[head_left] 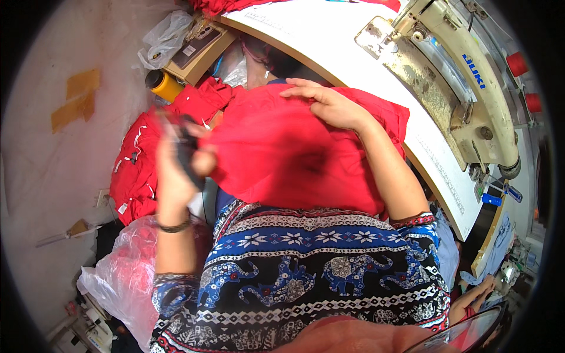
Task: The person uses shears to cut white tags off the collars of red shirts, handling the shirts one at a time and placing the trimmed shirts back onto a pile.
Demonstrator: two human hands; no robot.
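Elephant-print top point(306, 270) worn with a dark bracelet point(174, 227)

The black fabric is crossed by bands of white zigzags and diamonds. A blue band point(306, 238) is dotted with white, star-like flowers; below it, elephants point(353, 273) are printed in blue and white. The same patterning is carried onto the short sleeves point(175, 294), with red trim seen at the right cuff point(415, 220). The left forearm point(175, 253) is circled by the thin bracelet.

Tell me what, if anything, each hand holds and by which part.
The left hand grips a dark tool, too blurred to tell by which part. The right hand rests on red cloth, apparently gripping nothing.
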